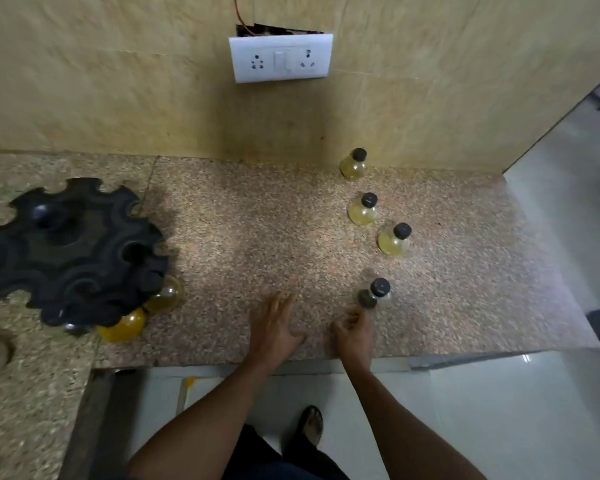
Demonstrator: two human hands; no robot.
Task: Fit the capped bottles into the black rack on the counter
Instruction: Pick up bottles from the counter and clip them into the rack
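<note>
The nearest bottle point(376, 293) stood on the counter point(257, 230) just past the right hand point(355, 336); it had a black cap and dark stuff inside; the fingertips point(359, 315) of that hand were loosely curled and sat very close to the bottle's bottom, but I could not tell if they touched it, and they held nothing; the left hand point(274, 329) lay flat on the stone with its fingers spread out and held nothing too; three more yellow bottles stood in a slanting row behind, one by the wall point(354, 164), one in the middle point(363, 209) and one closer point(395, 239), all upright and apart from each other; the black rack point(70, 251) sat far off to the left, well apart from both hands; two round yellow bottles point(142, 315) poked out under its near edge; between the rack and the standing bottles there was a wide bare patch of speckled stone; the counter's front edge ran right under the wrists, and its right side ended at a drop to the pale floor point(551, 271); a white socket plate point(280, 57) hung on the wall above.
</note>
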